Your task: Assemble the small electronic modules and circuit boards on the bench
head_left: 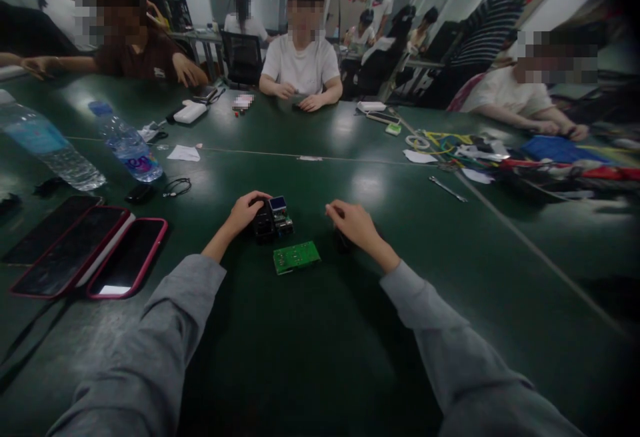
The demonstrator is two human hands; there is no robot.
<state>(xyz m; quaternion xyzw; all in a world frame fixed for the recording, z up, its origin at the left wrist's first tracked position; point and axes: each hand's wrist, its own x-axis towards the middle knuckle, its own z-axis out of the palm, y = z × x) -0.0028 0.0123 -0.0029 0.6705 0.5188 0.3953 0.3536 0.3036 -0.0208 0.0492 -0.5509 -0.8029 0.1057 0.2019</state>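
Note:
My left hand (247,210) rests on a black plastic housing (263,222), its fingers bent over the top edge. Against the housing's right side stands a small circuit module (281,214) with a dark blue screen. A green circuit board (297,258) lies on the table just in front of them. To the right, my right hand (350,220) is held with its fingers pinched together; whatever may be between the fingertips is too small to name. Under that hand sits a dark object (342,240), partly hidden.
Phones (127,257) lie at the left, with water bottles (127,144) behind them. A wrench (448,188) and a heap of cables (450,147) are at the right. A person (301,64) sits across the green table (300,357); others sit at both sides.

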